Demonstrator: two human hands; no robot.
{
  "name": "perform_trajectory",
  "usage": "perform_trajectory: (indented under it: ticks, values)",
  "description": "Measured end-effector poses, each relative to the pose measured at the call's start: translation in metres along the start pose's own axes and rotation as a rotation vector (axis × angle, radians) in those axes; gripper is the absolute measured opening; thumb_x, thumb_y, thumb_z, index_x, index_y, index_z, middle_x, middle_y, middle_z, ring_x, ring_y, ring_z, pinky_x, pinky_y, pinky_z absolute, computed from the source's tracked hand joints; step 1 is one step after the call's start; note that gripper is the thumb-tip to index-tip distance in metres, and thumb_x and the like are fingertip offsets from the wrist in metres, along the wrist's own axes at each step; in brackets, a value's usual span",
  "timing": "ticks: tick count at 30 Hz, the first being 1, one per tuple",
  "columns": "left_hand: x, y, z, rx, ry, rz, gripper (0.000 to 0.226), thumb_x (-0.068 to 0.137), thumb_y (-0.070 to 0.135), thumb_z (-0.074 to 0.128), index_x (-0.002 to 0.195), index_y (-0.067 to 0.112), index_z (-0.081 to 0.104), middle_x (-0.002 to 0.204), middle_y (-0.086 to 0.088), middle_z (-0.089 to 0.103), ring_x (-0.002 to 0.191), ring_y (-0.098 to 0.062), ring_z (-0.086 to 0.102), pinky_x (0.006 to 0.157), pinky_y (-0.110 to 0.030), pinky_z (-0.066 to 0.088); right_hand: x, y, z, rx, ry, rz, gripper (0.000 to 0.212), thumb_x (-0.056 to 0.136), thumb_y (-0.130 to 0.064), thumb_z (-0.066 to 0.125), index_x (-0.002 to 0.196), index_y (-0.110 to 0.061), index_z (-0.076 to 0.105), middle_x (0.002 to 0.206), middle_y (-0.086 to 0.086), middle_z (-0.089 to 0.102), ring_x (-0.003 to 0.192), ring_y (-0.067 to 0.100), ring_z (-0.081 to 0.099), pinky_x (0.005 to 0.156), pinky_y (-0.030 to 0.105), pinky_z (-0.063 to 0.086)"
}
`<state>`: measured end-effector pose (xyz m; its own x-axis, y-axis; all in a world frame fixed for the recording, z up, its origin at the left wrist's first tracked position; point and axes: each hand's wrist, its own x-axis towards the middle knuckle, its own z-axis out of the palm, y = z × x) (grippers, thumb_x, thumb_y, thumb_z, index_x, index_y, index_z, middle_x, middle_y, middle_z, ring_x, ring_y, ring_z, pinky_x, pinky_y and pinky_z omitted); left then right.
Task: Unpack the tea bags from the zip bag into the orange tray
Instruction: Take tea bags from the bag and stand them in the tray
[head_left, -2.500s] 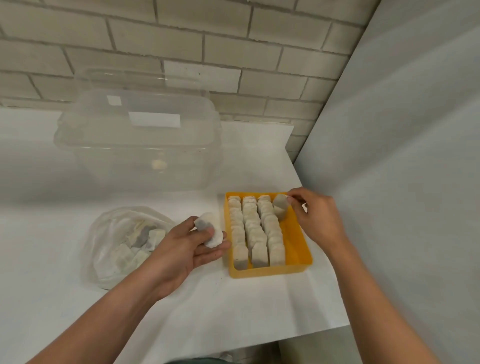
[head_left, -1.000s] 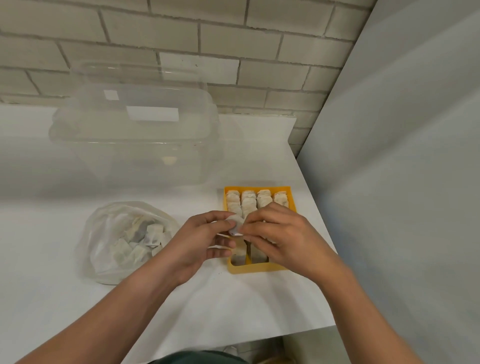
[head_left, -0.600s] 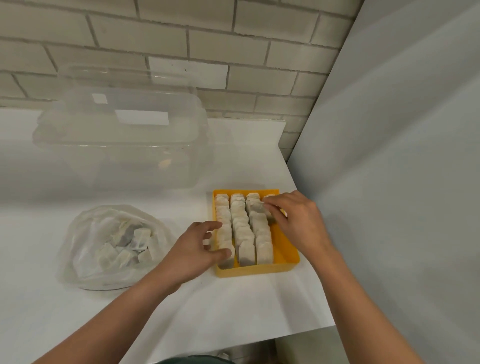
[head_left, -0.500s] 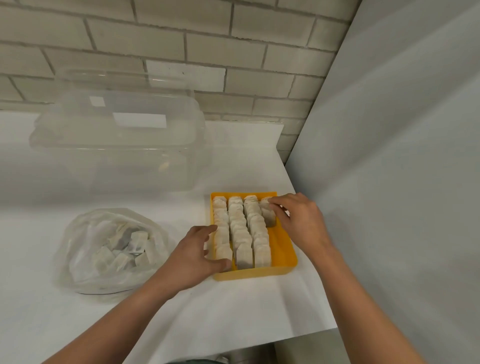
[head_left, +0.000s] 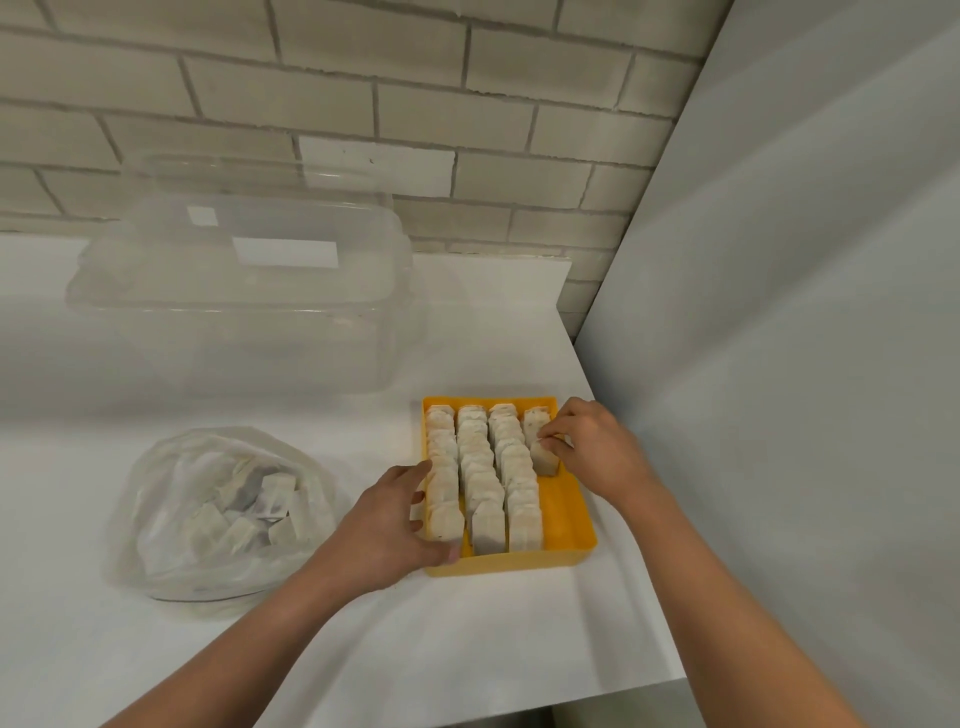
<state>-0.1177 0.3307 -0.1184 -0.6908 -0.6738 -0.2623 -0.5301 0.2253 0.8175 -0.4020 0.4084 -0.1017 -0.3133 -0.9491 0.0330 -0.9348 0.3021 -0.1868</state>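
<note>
Orange tray (head_left: 569, 512) — right hand (head_left: 592, 452) pinches a tea bag (head_left: 544, 461) inside.

A large clear plastic box (head_left: 228, 348) stands at the upper left of the frame on the white table (head_left: 467, 654), with its clear lid (head_left: 156, 280) on top; a pale rectangle (head_left: 284, 252) on the lid may be a label or only a reflection. Behind it a wall of pale bricks (head_left: 363, 78) runs across the top, and a plain grey panel (head_left: 789, 322) fills the right side, meeting the table's right edge.
</note>
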Motion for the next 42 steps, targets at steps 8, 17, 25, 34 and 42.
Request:
perform_trajectory:
  ticks: [8, 17, 25, 34, 42]
  values:
    - [0.001, -0.002, 0.001, -0.007, 0.015, 0.007, 0.115, 0.068, 0.033, 0.096, 0.162, 0.019, 0.03, 0.153, 0.006, 0.041, 0.135, -0.011, 0.051, 0.091, -0.013, 0.051, -0.01, -0.003, 0.006, 0.059, 0.071, 0.106, 0.028, 0.098, -0.031, 0.066, 0.125, -0.027, 0.068, 0.13, -0.006, 0.053, 0.121, 0.017, 0.049, 0.089, 0.027, 0.05]
    - [0.003, -0.003, 0.001, -0.012, -0.007, 0.005, 0.116, 0.068, 0.032, 0.096, 0.162, 0.018, 0.029, 0.152, 0.006, 0.041, 0.135, -0.012, 0.05, 0.087, -0.011, 0.051, -0.02, -0.012, 0.017, -0.106, -0.052, 0.207, 0.023, 0.094, -0.048, 0.066, 0.098, -0.032, 0.082, 0.148, -0.007, 0.046, 0.136, 0.02, 0.037, 0.093, 0.035, 0.054]
    - [0.003, 0.0, -0.002, -0.009, -0.025, 0.002, 0.117, 0.068, 0.031, 0.097, 0.162, 0.017, 0.029, 0.153, 0.006, 0.04, 0.136, -0.012, 0.049, 0.093, -0.016, 0.053, -0.005, -0.026, 0.024, -0.243, -0.037, 0.313, 0.023, 0.097, -0.035, 0.062, 0.107, -0.022, 0.077, 0.132, -0.004, 0.056, 0.124, 0.023, 0.046, 0.087, 0.036, 0.052]
    - [-0.004, 0.005, -0.004, 0.043, -0.011, 0.012, 0.104, 0.08, 0.04, 0.086, 0.163, 0.024, 0.025, 0.155, 0.008, 0.035, 0.137, -0.012, 0.047, 0.097, -0.019, 0.052, -0.013, -0.031, 0.021, -0.219, 0.004, 0.336, 0.026, 0.099, -0.038, 0.06, 0.106, -0.023, 0.079, 0.135, -0.003, 0.058, 0.126, 0.023, 0.046, 0.091, 0.036, 0.052]
    - [-0.051, 0.011, -0.05, -0.02, 0.255, 0.277, 0.035, 0.092, 0.018, 0.076, 0.123, 0.031, 0.069, 0.117, 0.019, 0.065, 0.109, 0.001, 0.064, 0.08, -0.015, 0.056, -0.053, -0.099, -0.008, 0.264, 0.33, 0.257, 0.009, 0.093, -0.025, 0.073, 0.099, -0.023, 0.079, 0.127, -0.005, 0.062, 0.118, 0.02, 0.051, 0.083, 0.026, 0.043]
